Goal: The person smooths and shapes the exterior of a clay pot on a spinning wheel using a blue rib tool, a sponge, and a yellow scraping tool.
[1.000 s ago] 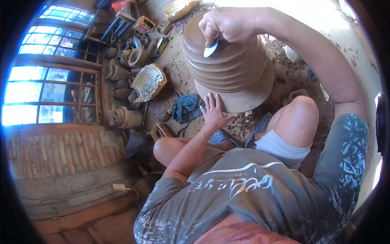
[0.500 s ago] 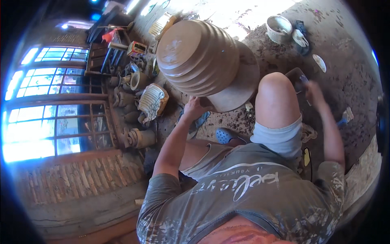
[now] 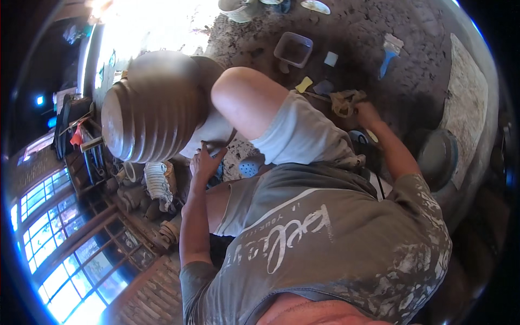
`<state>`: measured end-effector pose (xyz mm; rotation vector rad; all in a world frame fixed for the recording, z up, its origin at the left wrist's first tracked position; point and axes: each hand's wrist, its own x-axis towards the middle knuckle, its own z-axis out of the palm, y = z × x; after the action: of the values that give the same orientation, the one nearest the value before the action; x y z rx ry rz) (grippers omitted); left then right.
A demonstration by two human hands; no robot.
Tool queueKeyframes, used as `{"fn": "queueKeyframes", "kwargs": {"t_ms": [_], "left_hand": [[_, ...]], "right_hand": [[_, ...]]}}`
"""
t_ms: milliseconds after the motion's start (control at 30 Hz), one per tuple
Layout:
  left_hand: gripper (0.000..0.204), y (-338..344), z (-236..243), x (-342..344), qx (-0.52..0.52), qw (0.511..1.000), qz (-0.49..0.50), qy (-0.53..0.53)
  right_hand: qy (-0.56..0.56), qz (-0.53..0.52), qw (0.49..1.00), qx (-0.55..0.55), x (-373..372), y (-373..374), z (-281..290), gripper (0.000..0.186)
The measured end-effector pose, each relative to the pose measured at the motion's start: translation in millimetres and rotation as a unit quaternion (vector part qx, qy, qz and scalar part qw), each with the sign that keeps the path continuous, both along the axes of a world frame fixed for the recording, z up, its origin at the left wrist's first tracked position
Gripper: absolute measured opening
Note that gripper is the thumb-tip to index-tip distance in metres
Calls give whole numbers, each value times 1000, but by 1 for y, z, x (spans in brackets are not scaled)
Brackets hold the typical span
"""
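A large ribbed pot (image 3: 157,116) of wet brown clay sits on a round wheel disc (image 3: 212,132) to the left of my bent knee. By the disc's near edge is my left hand (image 3: 203,164), thumb and fingers apart, holding nothing. On my right side, my right hand (image 3: 368,114) reaches low to the floor, up against a crumpled tan piece of plastic or cloth (image 3: 345,102); its fingertips are hidden, so a grip cannot be made out. Beyond it lie a yellow sponge (image 3: 304,84), a dark flat piece (image 3: 323,88) and a small pale square block (image 3: 331,59).
A rectangular plastic tub (image 3: 293,50) stands beyond my knee, with a blue-handled brush (image 3: 388,57) farther right. A round dark basin (image 3: 436,157) is near my right elbow. At the top sits a pale bucket (image 3: 238,10). Pots and a striped basket (image 3: 160,183) line the left.
The view has swung to the right, shifting the pot leftward. My right hand has left the tub and come back nearer to me, beside the crumpled tan piece. My left hand stays by the disc.
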<state>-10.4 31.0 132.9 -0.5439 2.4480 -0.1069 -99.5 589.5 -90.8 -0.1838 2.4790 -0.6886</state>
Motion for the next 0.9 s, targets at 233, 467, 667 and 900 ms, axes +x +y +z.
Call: {"fn": "queueKeyframes", "kwargs": {"t_ms": [233,467,667,900], "left_hand": [[80,16,-2,19,302,942,28,140],[85,-5,-19,17,52,987,77,133],[79,89,13,-8,182,977,52,99],[38,91,-2,-10,321,892,-43,316]], "right_hand": [[56,-107,988,93,-83,-19,25,25],[136,123,981,65,-127,-89,-21,23],[226,320,917,76,-128,-157,-51,19],[106,243,963,49,-142,-172,-74,30]]}}
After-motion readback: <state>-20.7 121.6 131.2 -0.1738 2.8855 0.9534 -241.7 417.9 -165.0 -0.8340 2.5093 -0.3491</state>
